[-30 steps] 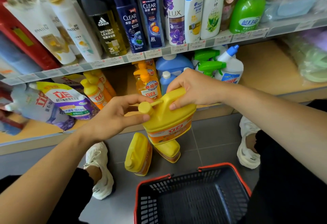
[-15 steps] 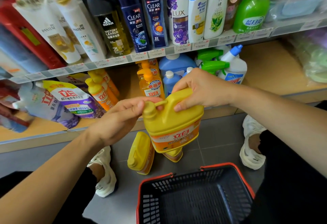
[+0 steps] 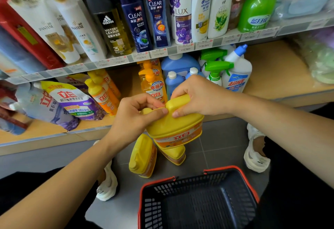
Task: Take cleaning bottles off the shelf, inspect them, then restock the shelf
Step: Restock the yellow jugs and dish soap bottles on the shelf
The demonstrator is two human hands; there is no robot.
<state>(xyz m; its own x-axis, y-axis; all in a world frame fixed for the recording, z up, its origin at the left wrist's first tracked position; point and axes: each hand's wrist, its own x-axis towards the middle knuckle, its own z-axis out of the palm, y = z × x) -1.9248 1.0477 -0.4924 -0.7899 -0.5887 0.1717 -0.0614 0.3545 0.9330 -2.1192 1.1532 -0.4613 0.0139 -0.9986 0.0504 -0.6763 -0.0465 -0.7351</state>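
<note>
1. Holding a yellow jug in mid-air in front of the lower shelf, the person has both hands on its top. It hangs nearly upright, tipped a little to one side.
2. The right hand comes over the jug's handle from above. Its fingers curl round the handle, and the thumb tip presses the jug's shoulder just under it.
3. The left hand closes on the cap at the jug's left upper corner. The thumb lies across the front and the fingers curl over the top, so only a sliver of the cap shows.
4. The jug's body and orange label hang below both grips. Neither palm supports it from beneath.
5. Two more yellow jugs sit on the grey floor right under it. One stands to the left, and the other is partly hidden behind the held jug.
6. A dark basket with a red rim sits on the floor nearer the person.
7. Behind the hands, the lower shelf carries orange pump bottles, blue bottles, a green-trigger spray bottle and a white bottle with a blue nozzle. Refill pouches lie at the left.
8. Shampoo bottles line the upper shelf.
9. A white shoe shows on either side of the floor jugs, left and right.
</note>
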